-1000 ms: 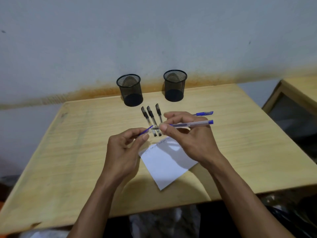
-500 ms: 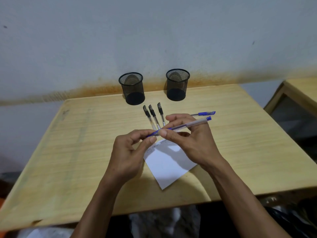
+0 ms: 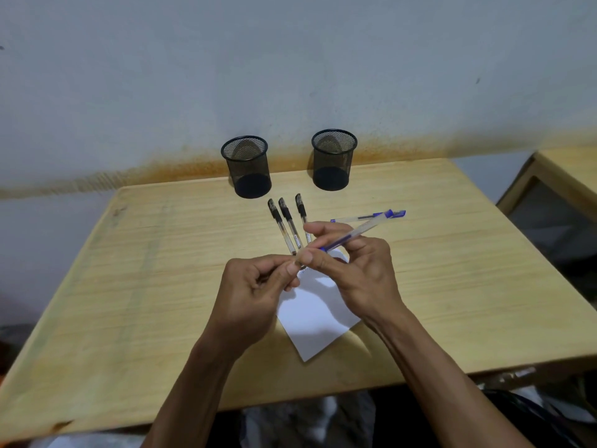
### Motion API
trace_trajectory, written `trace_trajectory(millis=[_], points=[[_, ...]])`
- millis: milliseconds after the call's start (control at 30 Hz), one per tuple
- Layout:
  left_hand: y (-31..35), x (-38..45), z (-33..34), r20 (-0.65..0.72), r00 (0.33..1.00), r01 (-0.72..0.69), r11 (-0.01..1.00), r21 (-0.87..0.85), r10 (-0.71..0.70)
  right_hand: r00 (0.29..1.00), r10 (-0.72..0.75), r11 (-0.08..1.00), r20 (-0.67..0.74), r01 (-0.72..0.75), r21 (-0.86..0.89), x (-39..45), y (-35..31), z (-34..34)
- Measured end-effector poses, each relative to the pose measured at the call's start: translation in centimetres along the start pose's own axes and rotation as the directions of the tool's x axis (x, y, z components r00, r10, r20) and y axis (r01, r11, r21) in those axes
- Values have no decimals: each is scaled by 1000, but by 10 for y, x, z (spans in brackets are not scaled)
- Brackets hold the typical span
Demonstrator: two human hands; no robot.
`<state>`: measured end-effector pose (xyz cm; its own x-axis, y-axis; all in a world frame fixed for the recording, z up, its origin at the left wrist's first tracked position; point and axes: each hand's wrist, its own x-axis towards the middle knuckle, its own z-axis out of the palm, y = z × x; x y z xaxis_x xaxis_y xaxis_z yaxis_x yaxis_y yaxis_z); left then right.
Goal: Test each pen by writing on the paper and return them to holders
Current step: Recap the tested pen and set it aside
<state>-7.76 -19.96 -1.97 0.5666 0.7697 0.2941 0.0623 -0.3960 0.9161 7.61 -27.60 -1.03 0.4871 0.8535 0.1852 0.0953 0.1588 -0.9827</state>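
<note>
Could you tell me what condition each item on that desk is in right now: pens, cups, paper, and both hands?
Left mesh holder: upright, empty.
Right mesh holder: upright, empty.
Three black pens: lying capped on the table.
Spare blue pen: lying on the table.
Held blue pen: pinched in right hand.
Left hand: pinching at the pen's tip end.
Paper: flat, faintly scribbled near its top.

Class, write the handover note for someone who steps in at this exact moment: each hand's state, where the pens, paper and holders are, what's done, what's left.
Right hand: grips the blue pen above the paper.
Left hand: fingers pinched at that pen's tip end; whether they hold its cap cannot be told.
Three black pens lie on the table in front of the holders; a second blue pen lies to their right.
Paper: faint marks at its top edge, under the hands.
Both mesh holders look empty.
Done: no pen returned yet.
Left: finish testing, then put all five pens in the holders.
</note>
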Motion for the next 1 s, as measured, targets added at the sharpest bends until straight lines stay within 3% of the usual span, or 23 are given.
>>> trace_trajectory(millis=[167, 300, 367, 433, 533, 600, 667, 800, 1000], points=[[2, 0, -8, 64, 998, 16, 996, 87, -22, 999, 20, 1000, 32, -20, 18, -2, 1, -4], [7, 10, -21, 81, 992, 75, 972, 223, -95, 994, -8, 997, -107, 16, 78, 8, -11, -28], [10, 15, -27, 103, 989, 78, 959, 271, -109, 993, -115, 980, -34, 108, -168, 13, -18, -41], [14, 21, -29, 121, 987, 66, 953, 296, -106, 980, -174, 876, 99, 200, -439, 17, -21, -49], [16, 31, -24, 137, 984, 65, 949, 307, -111, 960, -143, 631, 242, 277, -725, 22, -20, -53], [12, 36, -19, 109, 986, 93, 955, 283, -129, 960, -82, 564, 267, 266, -782, 24, -18, -51], [5, 39, -15, 54, 986, 135, 951, 277, -156, 977, -86, 596, 197, 209, -775, 26, -11, -50], [-18, 38, -15, -110, 974, 227, 829, 512, -198, 990, -67, 624, -121, -53, -779, 44, 12, -50], [-58, 33, -25, -167, 962, 265, 591, 762, -216, 974, 69, 499, -216, -221, -838, 65, 44, -34]])
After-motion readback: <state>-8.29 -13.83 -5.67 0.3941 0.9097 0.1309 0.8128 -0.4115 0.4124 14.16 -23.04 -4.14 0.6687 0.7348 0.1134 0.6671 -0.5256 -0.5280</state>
